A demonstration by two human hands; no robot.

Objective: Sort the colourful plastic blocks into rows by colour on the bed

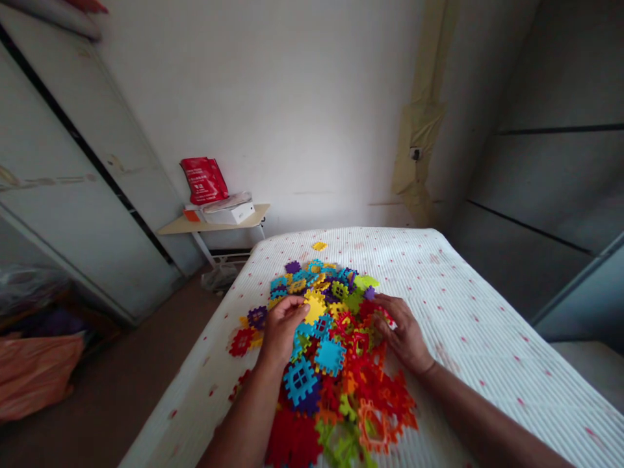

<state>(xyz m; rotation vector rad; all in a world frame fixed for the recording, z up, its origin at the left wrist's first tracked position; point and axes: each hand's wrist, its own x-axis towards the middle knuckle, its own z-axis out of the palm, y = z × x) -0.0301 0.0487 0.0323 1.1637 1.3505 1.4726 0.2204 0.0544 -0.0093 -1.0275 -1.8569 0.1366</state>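
Yellow plastic piece (315, 307) pinched between thumb and fingers, a person's left hand (281, 328) reaches forward over a heap of notched pieces (329, 357) on a spotted white cover (478, 325). Nearly all lie loose and overlapping, suggesting little is finished. At the heap's right edge, the right hand (403, 333) bends palm-down, its grip unclear.

The person's left hand (283, 326) pinches a yellow notched piece (314, 309) above a heap of many-coloured pieces (329, 357), which lies on a white cover (480, 338) with red spots. The right hand (403, 333) is at the heap's right side, fingers bent near red pieces (366, 313). By the wall (316, 117) I see a small table (179, 226) with a red bag (203, 180) and a white box (234, 214).
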